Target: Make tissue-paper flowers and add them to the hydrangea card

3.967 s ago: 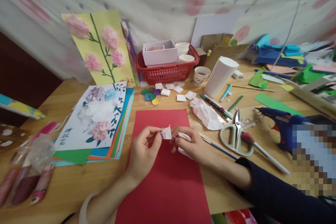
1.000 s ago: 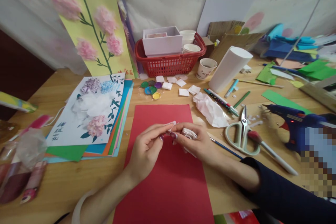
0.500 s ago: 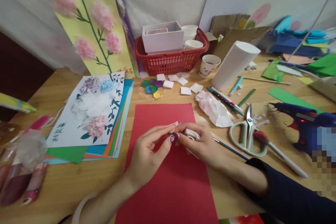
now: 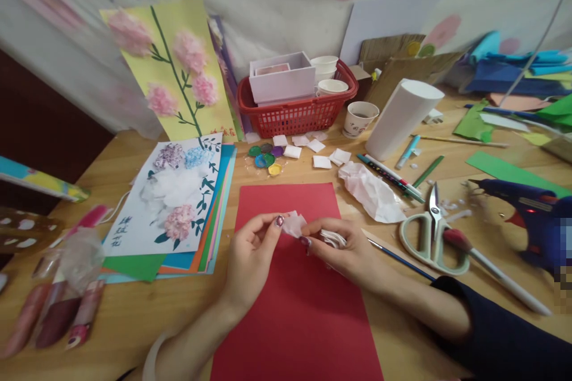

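Over the red sheet of paper, my left hand pinches one side of a thin whitish piece of tissue paper between thumb and forefinger. My right hand grips the other side of that tissue with thumb and fingertips. A small bundle of white folded strips is tucked inside the right hand's fingers; its exact kind is hard to make out. Both hands hang just above the red sheet, close together. A crumpled white tissue lies just beyond the right hand.
At the left, a flower picture tops coloured paper sheets. Paint pots and white squares lie before a red basket. A paper cup and white roll stand behind. Scissors, a brush and glue gun are right.
My hands have drawn slightly apart, and the thin tissue now shows spread between them. The whole view has shifted, with things appearing lower and farther right.
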`<act>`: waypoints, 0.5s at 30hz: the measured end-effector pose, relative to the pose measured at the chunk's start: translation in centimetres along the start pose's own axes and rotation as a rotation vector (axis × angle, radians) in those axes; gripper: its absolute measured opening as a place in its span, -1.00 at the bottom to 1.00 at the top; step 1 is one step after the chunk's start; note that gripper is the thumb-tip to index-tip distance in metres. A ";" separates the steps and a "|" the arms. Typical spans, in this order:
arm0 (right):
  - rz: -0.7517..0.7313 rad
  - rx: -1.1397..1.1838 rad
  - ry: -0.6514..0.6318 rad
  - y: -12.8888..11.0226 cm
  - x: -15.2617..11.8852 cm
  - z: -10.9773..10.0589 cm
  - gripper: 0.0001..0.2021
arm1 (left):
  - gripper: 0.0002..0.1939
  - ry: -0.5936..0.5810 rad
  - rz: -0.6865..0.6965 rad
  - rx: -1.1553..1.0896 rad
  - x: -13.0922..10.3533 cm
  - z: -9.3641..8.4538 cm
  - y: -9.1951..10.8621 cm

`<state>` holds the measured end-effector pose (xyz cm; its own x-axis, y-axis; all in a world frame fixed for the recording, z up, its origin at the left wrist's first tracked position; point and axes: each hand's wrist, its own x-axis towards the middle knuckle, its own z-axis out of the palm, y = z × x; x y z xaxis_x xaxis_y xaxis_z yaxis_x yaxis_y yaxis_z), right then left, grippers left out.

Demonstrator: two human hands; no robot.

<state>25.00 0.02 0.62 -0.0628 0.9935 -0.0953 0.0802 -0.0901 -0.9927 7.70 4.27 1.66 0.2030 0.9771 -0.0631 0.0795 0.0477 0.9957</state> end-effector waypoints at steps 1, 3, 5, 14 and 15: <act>-0.002 -0.008 0.001 -0.1 0.0 0.0 -0.79 | -0.79 0.018 -0.013 -0.024 0.1 -0.1 -0.2; -0.009 -0.033 0.001 -0.3 -0.1 -0.1 -0.79 | -0.76 0.044 -0.042 -0.087 0.4 -0.1 -0.7; -0.018 -0.057 -0.008 -0.6 -0.1 -0.1 -0.79 | -0.74 0.055 -0.074 -0.178 0.7 -0.1 -1.1; 0.000 -0.059 0.002 -1.4 0.0 0.1 -0.79 | -0.77 0.185 -0.143 -0.576 2.5 -0.7 -0.5; -0.002 -0.059 0.004 -1.3 0.0 0.2 -0.79 | -0.76 0.153 -0.172 -0.619 2.6 -0.8 -0.2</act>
<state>24.73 0.16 1.87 -0.0589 0.9939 -0.0927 0.1382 -0.0839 -0.9868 7.42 6.95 1.31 0.0925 0.9612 -0.2597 -0.4863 0.2712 0.8306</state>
